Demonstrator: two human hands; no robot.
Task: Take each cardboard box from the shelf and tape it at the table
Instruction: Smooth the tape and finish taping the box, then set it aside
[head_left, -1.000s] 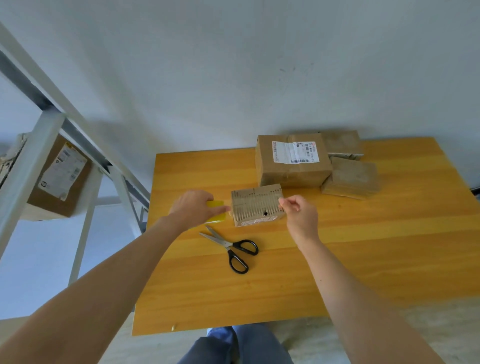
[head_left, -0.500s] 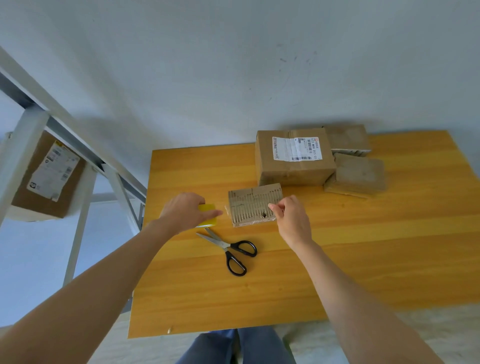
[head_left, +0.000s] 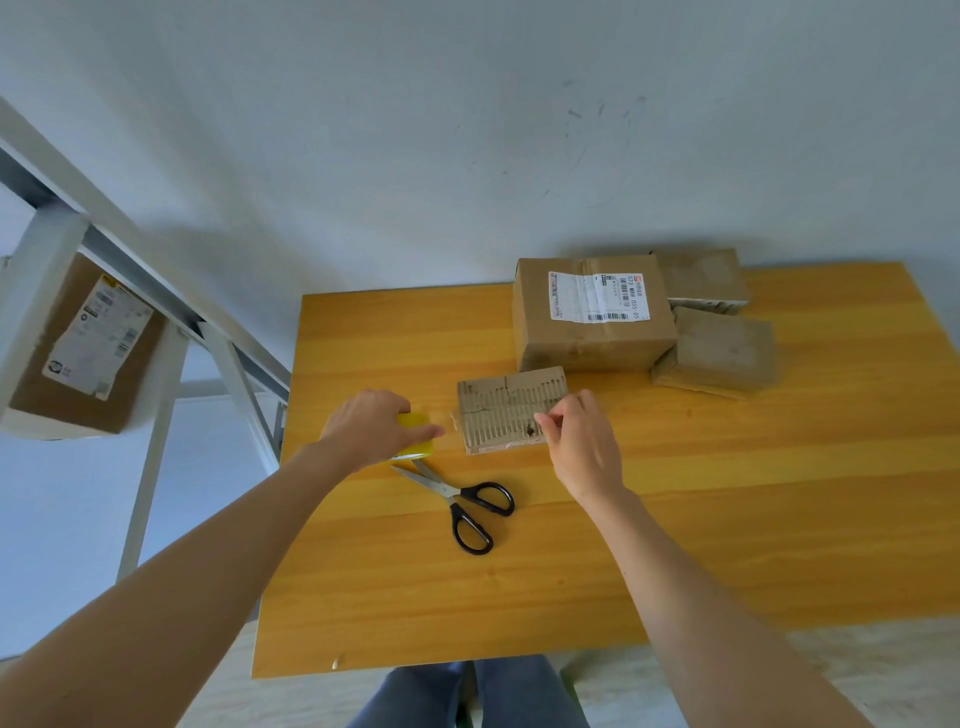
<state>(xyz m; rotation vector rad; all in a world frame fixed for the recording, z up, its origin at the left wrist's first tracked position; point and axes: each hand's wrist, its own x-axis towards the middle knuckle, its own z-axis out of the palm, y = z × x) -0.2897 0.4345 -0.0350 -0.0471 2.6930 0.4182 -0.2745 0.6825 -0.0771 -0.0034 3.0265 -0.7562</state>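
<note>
At a yellow wooden table (head_left: 727, 519) set against a pale wall, the head camera I am monitoring looks down on both bare arms reaching forward. The left hand (head_left: 371, 426) grips a yellow tape roll (head_left: 415, 441), fingers curled over its top; the roll sits on the table just left of a small cardboard box (head_left: 506, 408). That box, its top face torn down to ribbed corrugation, lies flat near the middle of the table, between the two hands. The right hand (head_left: 582, 441) is at the box's near right corner, thumb and forefinger drawn together in a pinch. I cannot tell whether they hold the box's edge or something thin. A faint glint shows between the roll and the box, too slight for me to identify.

Black-handled scissors (head_left: 462, 499) lie closed on the table just in front of the roll, blades pointing toward it. Behind the small box stands a larger labelled box (head_left: 592, 332), touching or nearly touching it. Two flatter boxes, one at the wall (head_left: 701, 275) and one nearer (head_left: 722, 353), sit at its right side. At far left, a white metal shelf (head_left: 156, 291) holds another labelled carton (head_left: 83, 343). Blue trousers (head_left: 467, 696) show below the table's near edge.
</note>
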